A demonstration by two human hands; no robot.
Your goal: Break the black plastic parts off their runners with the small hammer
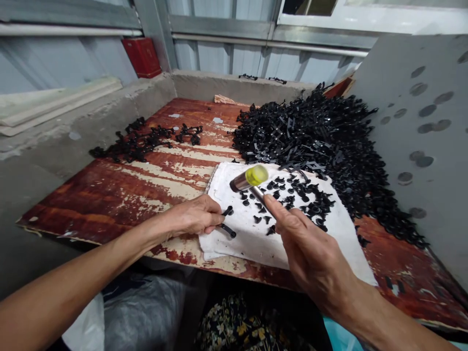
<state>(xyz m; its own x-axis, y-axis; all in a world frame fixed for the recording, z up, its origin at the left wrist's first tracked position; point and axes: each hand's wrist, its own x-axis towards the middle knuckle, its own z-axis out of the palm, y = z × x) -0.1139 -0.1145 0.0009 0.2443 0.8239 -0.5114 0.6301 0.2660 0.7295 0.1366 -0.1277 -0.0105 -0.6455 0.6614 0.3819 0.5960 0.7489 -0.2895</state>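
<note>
Your right hand is closed round the handle of the small steel hammer with the yellow face, head raised over the white cloth pad at the table's near edge. Your left hand pinches a thin black plastic sprue piece flat on the cloth's left side. Fingertips sit close to the strike spot, so an off-line blow could catch them, I'd say. Loose black plastic bits nearby might scatter.

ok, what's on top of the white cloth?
On the white cloth: loose small black parts, the left hand pinching a black piece; the right hand holds a hammer above. The board under the cloth is hidden.
</note>
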